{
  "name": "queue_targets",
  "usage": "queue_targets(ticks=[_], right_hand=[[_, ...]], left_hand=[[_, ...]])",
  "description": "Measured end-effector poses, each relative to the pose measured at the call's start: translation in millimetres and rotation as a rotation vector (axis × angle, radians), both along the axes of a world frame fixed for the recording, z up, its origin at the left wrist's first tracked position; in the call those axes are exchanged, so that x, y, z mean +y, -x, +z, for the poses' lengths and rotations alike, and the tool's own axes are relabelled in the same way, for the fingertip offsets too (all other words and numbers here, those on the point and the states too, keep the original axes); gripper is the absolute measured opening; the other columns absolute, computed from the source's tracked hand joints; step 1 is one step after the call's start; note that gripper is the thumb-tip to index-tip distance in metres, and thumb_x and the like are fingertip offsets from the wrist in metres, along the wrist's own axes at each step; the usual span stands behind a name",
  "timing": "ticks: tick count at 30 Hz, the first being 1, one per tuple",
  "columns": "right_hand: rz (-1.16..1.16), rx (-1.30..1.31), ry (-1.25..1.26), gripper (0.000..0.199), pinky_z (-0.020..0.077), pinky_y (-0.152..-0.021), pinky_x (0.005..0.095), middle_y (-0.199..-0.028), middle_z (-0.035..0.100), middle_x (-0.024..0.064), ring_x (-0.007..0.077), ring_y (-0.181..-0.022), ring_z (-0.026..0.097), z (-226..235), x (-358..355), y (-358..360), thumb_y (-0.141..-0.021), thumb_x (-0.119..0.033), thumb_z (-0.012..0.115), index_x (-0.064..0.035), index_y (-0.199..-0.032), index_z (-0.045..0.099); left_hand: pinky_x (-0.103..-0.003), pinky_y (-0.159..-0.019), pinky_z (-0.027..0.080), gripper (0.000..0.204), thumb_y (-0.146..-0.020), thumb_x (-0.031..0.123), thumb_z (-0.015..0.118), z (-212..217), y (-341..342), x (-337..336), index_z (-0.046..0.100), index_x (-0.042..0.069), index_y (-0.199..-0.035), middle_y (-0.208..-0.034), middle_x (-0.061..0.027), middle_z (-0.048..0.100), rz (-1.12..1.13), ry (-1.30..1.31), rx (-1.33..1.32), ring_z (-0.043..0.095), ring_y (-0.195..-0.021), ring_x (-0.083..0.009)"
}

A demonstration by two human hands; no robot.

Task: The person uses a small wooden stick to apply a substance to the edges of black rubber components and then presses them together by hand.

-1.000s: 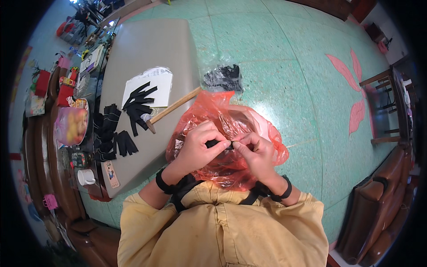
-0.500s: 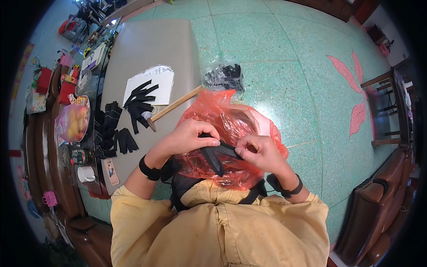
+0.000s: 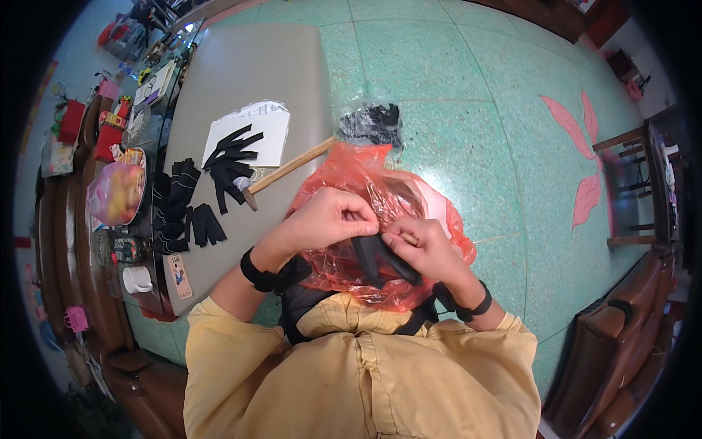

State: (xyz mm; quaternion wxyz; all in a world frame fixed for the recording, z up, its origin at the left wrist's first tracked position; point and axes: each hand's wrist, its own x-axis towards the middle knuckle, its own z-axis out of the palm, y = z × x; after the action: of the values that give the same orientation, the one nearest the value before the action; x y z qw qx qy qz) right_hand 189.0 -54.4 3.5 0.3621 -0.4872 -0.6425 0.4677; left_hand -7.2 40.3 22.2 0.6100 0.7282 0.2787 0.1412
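Both elbows are bent, the forearms angling up and inward so the hands nearly meet over the red bag (image 3: 338, 174) on the lap. The left hand (image 3: 335, 218) comes in from the left, knuckles up, fingers curled and thumb against the forefinger, pinching the top of the black strip (image 3: 368, 262). The right hand (image 3: 424, 245) sits just beside it, slightly lower, its fingers folded and its thumb pressing the strip near the top. The strip hangs folded from the fingertips, two lengths slanting down in front of the bag. To the left, a hammer (image 3: 296, 167) lies on the table (image 3: 252, 69).
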Motion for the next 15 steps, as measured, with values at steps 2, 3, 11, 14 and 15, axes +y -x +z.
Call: queue_targets(ticks=[2, 3, 11, 14, 15], right_hand=[[-0.13, 0.05, 0.011, 0.01, 0.0403, -0.052, 0.0269, -0.062, 0.055, 0.0079, 0.0121, -0.055, 0.048, -2.9, -0.5, -1.4, -0.081, -0.008, 0.061, 0.0014, -0.078, 0.06], [-0.183, 0.006, 0.025, 0.011, 0.0398, -0.051, 0.0265, -0.063, 0.055, 0.0074, 0.0104, -0.055, 0.047, -3.4, -3.2, -3.0, -0.081, -0.009, 0.062, 0.0018, -0.078, 0.059], [-0.22, 0.115, 0.046, 0.013, 0.0446, -0.063, 0.0247, -0.075, 0.06, 0.0077, 0.0109, -0.068, 0.055, -17.7, -1.9, -4.8, -0.084, -0.01, 0.062, 0.0025, -0.087, 0.061], [-0.182, 0.308, 0.092, 0.017, 0.0456, -0.073, 0.0234, -0.089, 0.062, 0.0062, 0.011, -0.081, 0.057, -12.4, 11.3, -2.9, -0.086, -0.009, 0.06, 0.0028, -0.098, 0.059], [-0.169, 0.448, 0.134, 0.02, 0.0452, -0.078, 0.023, -0.096, 0.061, 0.005, 0.0108, -0.087, 0.057, -10.8, 16.1, -2.1, -0.088, -0.008, 0.058, 0.0028, -0.104, 0.058]], left_hand=[[-0.02, -0.06, 0.046, 0.019, -0.085, 0.016, 0.063, -10.4, 1.1, -4.3, 0.063, -0.002, -0.091, -0.079, -0.002, 0.063, 0.083, 0.099, -0.104, 0.057, -0.068, -0.006], [-0.02, -0.058, 0.046, 0.022, -0.088, 0.019, 0.061, -9.3, 2.2, -6.0, 0.061, -0.002, -0.095, -0.082, -0.0029, 0.063, 0.181, 0.259, -0.099, 0.058, -0.068, -0.007], [-0.02, -0.058, 0.047, 0.015, -0.09, 0.016, 0.058, -23.7, 10.1, -43.0, 0.059, 0.002, -0.093, -0.078, -0.0013, 0.062, 0.196, 0.482, -0.04, 0.057, -0.065, -0.0054], [-0.019, -0.059, 0.046, 0.013, -0.09, 0.014, 0.057, -18.9, 10.1, -39.1, 0.058, 0.001, -0.092, -0.078, -0.0005, 0.062, 0.22, 0.505, -0.073, 0.057, -0.067, -0.0051], [-0.018, -0.061, 0.047, 0.013, -0.09, 0.013, 0.057, -18.7, 9.9, -36.7, 0.057, 0.001, -0.092, -0.078, -0.0001, 0.062, 0.209, 0.514, -0.106, 0.057, -0.068, -0.005]])
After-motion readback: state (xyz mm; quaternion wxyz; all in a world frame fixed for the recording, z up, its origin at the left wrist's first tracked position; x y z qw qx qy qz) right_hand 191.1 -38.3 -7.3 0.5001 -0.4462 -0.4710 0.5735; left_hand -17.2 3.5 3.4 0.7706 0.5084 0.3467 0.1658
